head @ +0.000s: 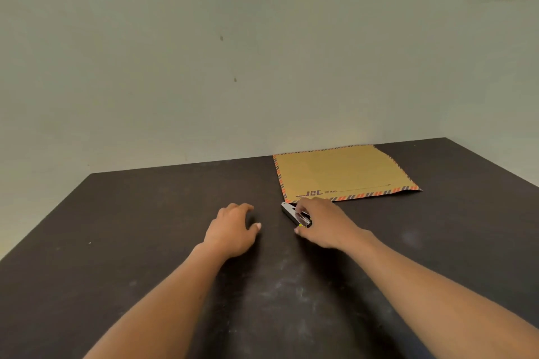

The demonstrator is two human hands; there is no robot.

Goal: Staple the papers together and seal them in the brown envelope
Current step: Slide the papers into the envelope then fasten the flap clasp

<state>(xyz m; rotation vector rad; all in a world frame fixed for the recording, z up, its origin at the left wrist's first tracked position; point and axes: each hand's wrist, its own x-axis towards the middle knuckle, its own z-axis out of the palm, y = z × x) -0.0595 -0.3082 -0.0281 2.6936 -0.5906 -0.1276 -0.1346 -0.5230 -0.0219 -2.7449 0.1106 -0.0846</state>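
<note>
Right hand (323, 221) grips small silver metal stapler (291, 211) on my dark bench (145, 242); left hand (233, 230) relaxed, empty. Stapling step, I judge; next: find papers, unseen.

Stapler (295, 214) half under the right hand (323, 223) (small envelope (341, 172) print illegible)

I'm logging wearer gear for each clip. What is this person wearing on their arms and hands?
Nothing shows. The left hand and right hand are ungloved, with no rings visible. The left forearm and right forearm are bare to the frame's edge: no sleeves, watch, bracelets or straps in view.
</note>
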